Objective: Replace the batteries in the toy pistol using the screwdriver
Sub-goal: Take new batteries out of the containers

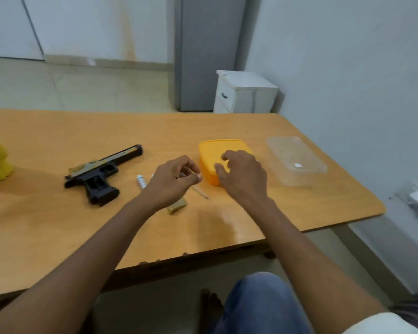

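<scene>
Hands hover over the wooden counter [58, 141]. The left hand [173, 183] has its fingers curled, thumb and forefinger pinched on something too small to make out. The right hand [243, 173] rests loosely spread on the yellow box [212, 150]. At nine o'clock from the left hand lies the toy pistol [99, 174] on its side; a battery [141, 181] lies between them. The screwdriver [199, 192] shows at five o'clock beneath the left hand, a small olive cover [177, 206] at six. A clear tub [296, 160] sits at three o'clock of the box.
</scene>
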